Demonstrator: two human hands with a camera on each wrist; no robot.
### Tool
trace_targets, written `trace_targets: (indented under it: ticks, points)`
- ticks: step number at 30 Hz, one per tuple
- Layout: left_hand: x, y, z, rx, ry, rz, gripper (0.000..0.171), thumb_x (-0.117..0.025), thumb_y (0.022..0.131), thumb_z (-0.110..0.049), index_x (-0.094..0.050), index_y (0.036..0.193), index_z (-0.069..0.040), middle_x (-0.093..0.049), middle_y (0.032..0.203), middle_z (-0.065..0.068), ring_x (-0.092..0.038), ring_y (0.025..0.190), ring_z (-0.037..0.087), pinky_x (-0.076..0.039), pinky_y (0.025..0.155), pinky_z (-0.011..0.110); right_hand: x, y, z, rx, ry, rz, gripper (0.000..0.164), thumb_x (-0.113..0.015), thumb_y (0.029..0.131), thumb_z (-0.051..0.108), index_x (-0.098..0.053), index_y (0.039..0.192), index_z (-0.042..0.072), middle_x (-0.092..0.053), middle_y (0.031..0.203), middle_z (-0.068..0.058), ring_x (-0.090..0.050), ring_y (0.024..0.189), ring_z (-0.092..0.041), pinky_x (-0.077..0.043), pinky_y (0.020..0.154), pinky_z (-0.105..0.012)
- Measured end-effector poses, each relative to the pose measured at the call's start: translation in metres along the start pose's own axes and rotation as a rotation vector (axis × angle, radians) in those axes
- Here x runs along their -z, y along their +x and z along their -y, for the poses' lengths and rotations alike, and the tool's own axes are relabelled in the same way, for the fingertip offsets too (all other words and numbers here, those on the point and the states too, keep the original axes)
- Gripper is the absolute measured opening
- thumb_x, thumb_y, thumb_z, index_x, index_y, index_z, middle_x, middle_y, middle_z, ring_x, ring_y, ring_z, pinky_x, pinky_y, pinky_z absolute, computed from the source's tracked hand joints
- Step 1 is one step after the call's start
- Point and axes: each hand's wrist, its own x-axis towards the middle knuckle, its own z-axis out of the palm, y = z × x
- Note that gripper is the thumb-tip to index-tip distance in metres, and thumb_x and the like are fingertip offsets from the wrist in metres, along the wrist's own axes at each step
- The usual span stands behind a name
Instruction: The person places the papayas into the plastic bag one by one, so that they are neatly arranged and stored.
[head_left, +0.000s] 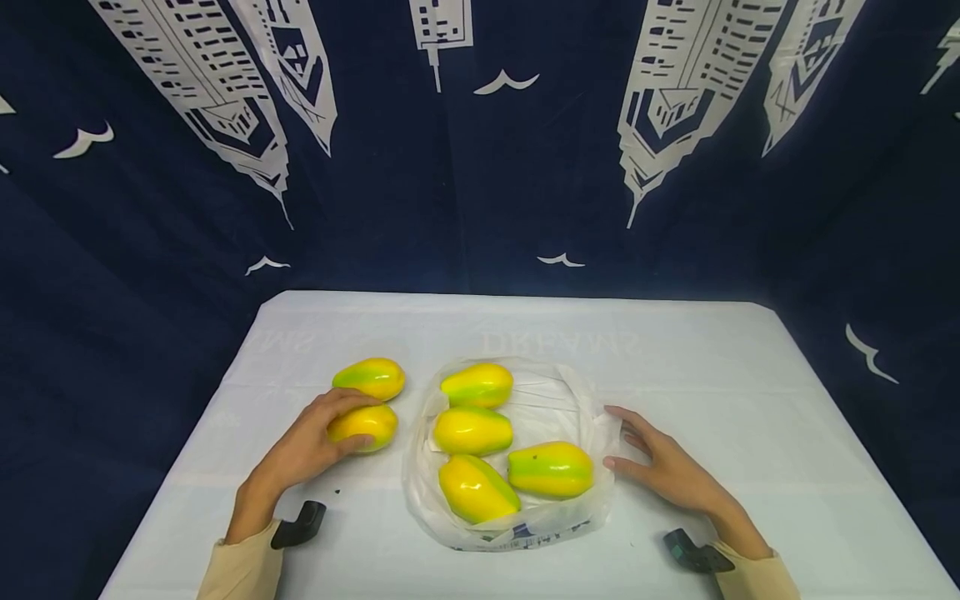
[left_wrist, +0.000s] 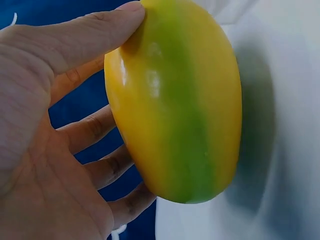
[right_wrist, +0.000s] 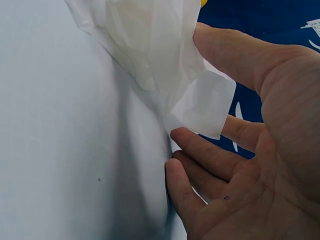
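Observation:
My left hand (head_left: pixel 318 437) grips a yellow papaya (head_left: pixel 378 427) with a green streak, its thumb on one side and fingers on the other. Just behind that one lies another papaya (head_left: pixel 372 377). To the right, a white plastic bag (head_left: pixel 551 398) spreads wide with several papayas (head_left: pixel 474 431) inside. My right hand (head_left: pixel 663 462) holds the bag's right rim. In the right wrist view, the bag's loose edge (right_wrist: pixel 207 102) passes between the thumb and the index finger, which is partly hidden behind it. The other fingers of that hand (right_wrist: pixel 235 150) curl loosely below.
A white cloth covers the table (head_left: pixel 697 358). Behind it hangs a dark blue curtain (head_left: pixel 450 200) with white building and bird prints. Dark devices (head_left: pixel 300 525) are strapped at both wrists. A small dark speck (head_left: pixel 337 492) lies near the left hand.

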Motion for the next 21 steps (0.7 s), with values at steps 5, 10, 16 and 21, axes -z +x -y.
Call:
trace_targets:
  ticks: [5,10,16,21]
  points:
    - [0.006,0.007,-0.017,-0.061,0.030,-0.021,0.049,-0.082,0.084,-0.022,-0.066,0.130,-0.021,-0.060,0.132,0.004,-0.050,0.127,0.031,-0.036,0.112,0.055,0.000,0.000,0.001,0.006,0.008,-0.002,0.080,-0.073,0.090,0.041,-0.035,0.153,0.010,-0.032,0.159,-0.026,-0.048,0.135,-0.047,-0.040,0.108,-0.051]
    - [0.011,0.018,-0.042,-0.121,0.031,0.000,0.047,-0.079,0.088,-0.023,-0.064,0.132,-0.024,-0.055,0.137,-0.001,-0.047,0.132,0.025,-0.038,0.113,0.049,0.000,-0.001,0.001,0.003,0.007,-0.002,0.081,-0.073,0.090,0.041,-0.035,0.154,0.010,-0.032,0.159,-0.026,-0.048,0.135,-0.047,-0.040,0.108,-0.051]
    - [0.010,0.037,-0.072,-0.186,0.059,0.028,0.043,-0.077,0.089,-0.030,-0.065,0.131,-0.030,-0.056,0.133,-0.008,-0.050,0.124,0.017,-0.045,0.106,0.044,0.000,0.000,0.002,-0.003,-0.007,-0.003,0.081,-0.073,0.090,0.042,-0.034,0.154,0.011,-0.032,0.159,-0.025,-0.048,0.135,-0.047,-0.040,0.109,-0.051]
    - [0.003,0.054,-0.095,-0.233,0.091,0.054,0.044,-0.074,0.091,-0.034,-0.064,0.133,-0.028,-0.057,0.131,-0.005,-0.051,0.123,0.019,-0.047,0.106,0.044,0.001,-0.001,0.002,-0.004,-0.009,-0.007,0.081,-0.074,0.090,0.042,-0.035,0.154,0.011,-0.032,0.159,-0.027,-0.048,0.135,-0.048,-0.040,0.108,-0.052]
